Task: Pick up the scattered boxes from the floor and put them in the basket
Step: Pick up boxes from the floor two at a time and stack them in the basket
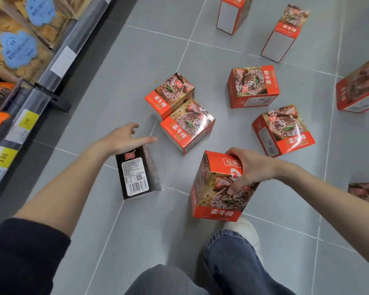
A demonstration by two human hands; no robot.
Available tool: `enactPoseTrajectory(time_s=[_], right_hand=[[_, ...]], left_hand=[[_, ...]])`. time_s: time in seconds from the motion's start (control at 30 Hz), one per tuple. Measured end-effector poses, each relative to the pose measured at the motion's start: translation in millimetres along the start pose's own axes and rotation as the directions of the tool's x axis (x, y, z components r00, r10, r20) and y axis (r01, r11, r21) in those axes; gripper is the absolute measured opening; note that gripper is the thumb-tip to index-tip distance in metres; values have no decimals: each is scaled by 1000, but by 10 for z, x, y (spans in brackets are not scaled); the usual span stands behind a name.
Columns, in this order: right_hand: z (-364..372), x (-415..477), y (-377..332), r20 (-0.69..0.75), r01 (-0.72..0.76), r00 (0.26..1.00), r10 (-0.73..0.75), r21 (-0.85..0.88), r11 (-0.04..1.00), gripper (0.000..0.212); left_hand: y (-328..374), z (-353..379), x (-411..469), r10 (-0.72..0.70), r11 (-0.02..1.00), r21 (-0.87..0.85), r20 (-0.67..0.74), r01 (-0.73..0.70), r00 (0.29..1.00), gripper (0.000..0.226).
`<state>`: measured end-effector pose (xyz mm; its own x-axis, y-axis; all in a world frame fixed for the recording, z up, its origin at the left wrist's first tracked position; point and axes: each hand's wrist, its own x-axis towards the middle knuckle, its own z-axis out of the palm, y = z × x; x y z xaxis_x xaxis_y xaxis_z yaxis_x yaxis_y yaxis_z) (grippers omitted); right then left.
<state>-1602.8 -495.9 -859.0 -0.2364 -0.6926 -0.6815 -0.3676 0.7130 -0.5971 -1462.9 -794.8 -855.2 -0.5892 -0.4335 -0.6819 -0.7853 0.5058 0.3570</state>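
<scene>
Several orange-red food boxes lie scattered on the grey tile floor [136, 220]. My right hand [249, 169] grips one orange box [213, 194] from above, fingers curled over its top edge. My left hand [126, 136] hovers with fingers spread just above a black box [136, 173] that shows a barcode label. Two orange boxes [179, 111] lie touching just beyond my left hand. More boxes [282, 129] lie to the right and farther back. No basket is in view.
A store shelf [24, 86] with snack packs and yellow price tags runs along the left. My jeans-clad legs and a white shoe [243, 228] are at the bottom. Two boxes [281, 33] stand upright at the back.
</scene>
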Motion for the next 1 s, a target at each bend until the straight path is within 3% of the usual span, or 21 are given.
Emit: enactPoseTrajectory(time_s=[0.13, 0.3, 0.43, 0.6, 0.7, 0.8, 0.83, 0.9, 1.0], right_hand=[[15, -5, 164, -13, -9, 1000, 9, -24, 1000, 86], [42, 18, 305, -21, 1, 1000, -1, -12, 1000, 83], [59, 61, 407, -35, 3, 999, -3, -2, 1000, 85], [94, 113, 537, -17, -1, 1000, 2, 31, 1000, 84], [108, 151, 564, -25, -10, 1000, 11, 50, 999, 84], [124, 194, 567, -34, -8, 999, 10, 66, 998, 85], [126, 208, 560, -32, -5, 999, 8, 70, 998, 85], [123, 233, 538, -29, -2, 1000, 4, 74, 997, 85], [114, 267, 473, -27, 3, 1000, -1, 82, 997, 85]], left_hand=[[38, -25, 342, -229, 925, 333, 108, 182, 968, 90], [204, 65, 645, -417, 832, 484, 222, 272, 881, 92], [310, 219, 827, -499, 762, 600, 301, 246, 813, 70], [231, 288, 1014, -568, 729, 657, 427, 191, 704, 77], [215, 317, 1055, -569, 731, 660, 448, 175, 689, 60], [226, 355, 1084, -555, 735, 666, 486, 125, 675, 17], [247, 352, 1058, -553, 737, 664, 485, 126, 677, 12], [214, 323, 1038, -564, 733, 665, 477, 144, 674, 17], [137, 219, 931, -600, 725, 653, 446, 217, 664, 57]])
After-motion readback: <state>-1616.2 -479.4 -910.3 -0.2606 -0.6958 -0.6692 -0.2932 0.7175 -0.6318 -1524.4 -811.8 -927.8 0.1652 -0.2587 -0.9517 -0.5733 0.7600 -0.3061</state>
